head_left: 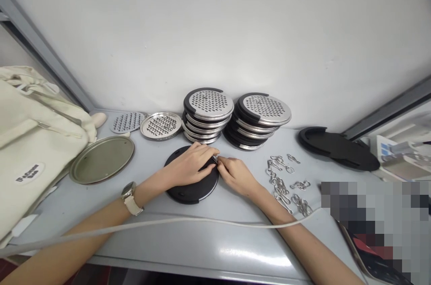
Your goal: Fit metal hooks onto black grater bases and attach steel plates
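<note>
A round black disc (pixel 183 190) lies on the grey table in front of me, a thin silvery edge showing at its lower right. My left hand (pixel 193 163) rests across it from the left, with thumb and fingers closed at its right rim. At that rim sits a small shiny metal clip (pixel 214 158), mostly covered by fingertips. My right hand (pixel 233 175) pinches the clip from the right, its fingers curled. Loose wire clips (pixel 280 185) with loops lie scattered to the right of my right hand.
Two stacks of round grater discs with black rims, the left stack (pixel 210 105) and right stack (pixel 266 109), stand by the wall. Metal plates (pixel 103 159) and a cream bag (pixel 40 141) are left. Black covers (pixel 336 148) lie right. A white cable (pixel 202 220) crosses in front.
</note>
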The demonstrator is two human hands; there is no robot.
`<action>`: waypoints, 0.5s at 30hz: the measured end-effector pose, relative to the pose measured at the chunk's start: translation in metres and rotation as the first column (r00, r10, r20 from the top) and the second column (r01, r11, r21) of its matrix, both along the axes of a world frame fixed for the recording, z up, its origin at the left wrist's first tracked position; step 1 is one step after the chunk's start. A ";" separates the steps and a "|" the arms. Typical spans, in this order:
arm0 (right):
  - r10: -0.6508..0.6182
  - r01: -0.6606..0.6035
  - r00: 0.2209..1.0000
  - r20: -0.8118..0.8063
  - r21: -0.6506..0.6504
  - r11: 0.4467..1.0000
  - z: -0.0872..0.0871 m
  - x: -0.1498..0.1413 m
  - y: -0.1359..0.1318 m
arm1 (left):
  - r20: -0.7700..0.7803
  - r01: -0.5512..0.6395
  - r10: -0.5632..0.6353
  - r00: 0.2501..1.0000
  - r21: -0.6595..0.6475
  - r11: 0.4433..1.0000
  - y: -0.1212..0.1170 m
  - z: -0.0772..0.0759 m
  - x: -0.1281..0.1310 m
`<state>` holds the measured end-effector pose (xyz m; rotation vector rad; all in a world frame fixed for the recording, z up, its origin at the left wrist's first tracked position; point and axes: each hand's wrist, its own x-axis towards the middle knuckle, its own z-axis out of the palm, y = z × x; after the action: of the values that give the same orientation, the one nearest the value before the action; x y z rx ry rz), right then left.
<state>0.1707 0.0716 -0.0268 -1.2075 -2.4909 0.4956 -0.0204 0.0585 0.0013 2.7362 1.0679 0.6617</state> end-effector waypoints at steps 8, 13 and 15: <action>0.016 -0.016 1.000 -0.019 0.002 1.000 -0.001 0.001 -0.001 | -0.021 -0.008 0.009 1.000 0.007 1.000 0.001 0.000 0.000; 0.010 -0.010 1.000 0.008 0.012 1.000 -0.001 0.002 0.000 | -0.022 -0.002 0.003 1.000 0.036 0.999 0.001 0.000 0.000; 0.008 -0.008 1.000 0.009 0.012 1.000 -0.001 0.002 0.000 | -0.018 -0.002 0.003 1.000 0.042 0.999 0.000 0.001 0.000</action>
<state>0.1727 0.0713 -0.0275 -1.1982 -2.5039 0.4775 -0.0199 0.0590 0.0018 2.7819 1.0733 0.6685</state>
